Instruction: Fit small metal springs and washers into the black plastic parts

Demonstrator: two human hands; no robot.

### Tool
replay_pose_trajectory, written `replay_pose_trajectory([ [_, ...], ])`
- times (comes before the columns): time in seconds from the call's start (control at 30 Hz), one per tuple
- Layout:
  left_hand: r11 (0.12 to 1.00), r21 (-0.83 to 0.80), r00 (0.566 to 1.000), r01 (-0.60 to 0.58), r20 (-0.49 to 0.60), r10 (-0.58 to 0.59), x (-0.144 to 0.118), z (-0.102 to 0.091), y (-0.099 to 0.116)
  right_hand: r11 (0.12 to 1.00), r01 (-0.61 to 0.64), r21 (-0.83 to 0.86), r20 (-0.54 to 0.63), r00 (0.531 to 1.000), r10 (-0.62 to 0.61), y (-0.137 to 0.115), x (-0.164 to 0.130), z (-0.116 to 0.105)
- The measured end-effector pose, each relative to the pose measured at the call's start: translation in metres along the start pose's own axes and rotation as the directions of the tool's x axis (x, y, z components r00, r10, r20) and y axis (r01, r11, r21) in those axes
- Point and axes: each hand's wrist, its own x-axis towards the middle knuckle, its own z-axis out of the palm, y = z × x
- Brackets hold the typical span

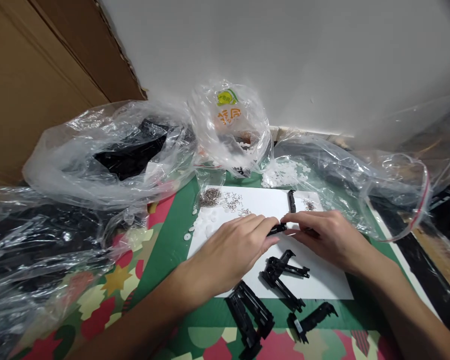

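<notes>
My L hand [236,249] has thumb + fingers clamped on a blk plastic part [276,229], btwn both hands, over the white paper sheet [328,282]. R hand [324,231] has fingertips at its right end; can't tell if they're pinching. Similar blk pcs [275,269] lie nearer; coppery metal bits [210,197] far left.

Black part [276,229], one: lay largely covered by the left hand [243,240]; I could not read its full form. Right hand [324,232]: some fingers were hidden from me. Coppery bits [210,197]: were individually too small to identify. Printed bag [230,131]: folds partly obscured its contents. Cardboard [41,60]: was cut off at left.
</notes>
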Motion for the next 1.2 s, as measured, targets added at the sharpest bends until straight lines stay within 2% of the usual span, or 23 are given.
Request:
replay_pose_trajectory([
  [0.07,0.99,0.124,0.998,-0.06,0.005,0.06,0.001,0.005,-0.002,1.0,0.015,0.021,0.016,1.0,-0.015,-0.001,0.0,-0.004],
  [0.13,0.977,0.195,0.996,-0.091,0.006,0.091,0.001,0.01,-0.003,0.998,0.014,0.066,-0.032,0.999,-0.012,-0.004,0.0,-0.009],
  [0.23,0.959,0.263,0.994,-0.107,0.02,0.106,0.002,0.014,-0.004,0.98,-0.049,0.193,-0.164,0.983,0.082,-0.009,0.0,-0.013],
  [0.33,0.944,0.31,0.993,-0.116,0.015,0.117,0.001,0.015,-0.005,0.941,-0.069,0.333,-0.223,0.963,0.149,-0.011,-0.001,-0.008],
  [0.5,0.926,0.352,0.991,-0.135,0.026,0.134,0.002,0.016,-0.006,0.903,-0.086,0.422,-0.148,0.976,0.162,-0.012,0.003,0.005],
  [0.63,0.904,0.395,0.987,-0.161,0.06,0.149,0.001,0.017,-0.007,0.848,-0.183,0.497,-0.104,0.958,0.267,-0.015,0.007,0.014],
  [0.77,0.882,0.435,0.983,-0.18,0.063,0.17,-0.001,0.018,-0.009,0.835,-0.222,0.504,-0.123,0.938,0.323,-0.017,0.008,0.018],
  [1.03,0.863,0.464,0.977,-0.201,0.037,0.208,0.002,0.02,-0.015,0.854,-0.224,0.47,-0.112,0.944,0.309,-0.011,0.012,0.021],
  [1.2,0.865,0.457,0.976,-0.207,0.033,0.216,0.0,0.023,-0.02,0.901,-0.189,0.39,-0.13,0.958,0.257,-0.012,0.014,0.021],
])
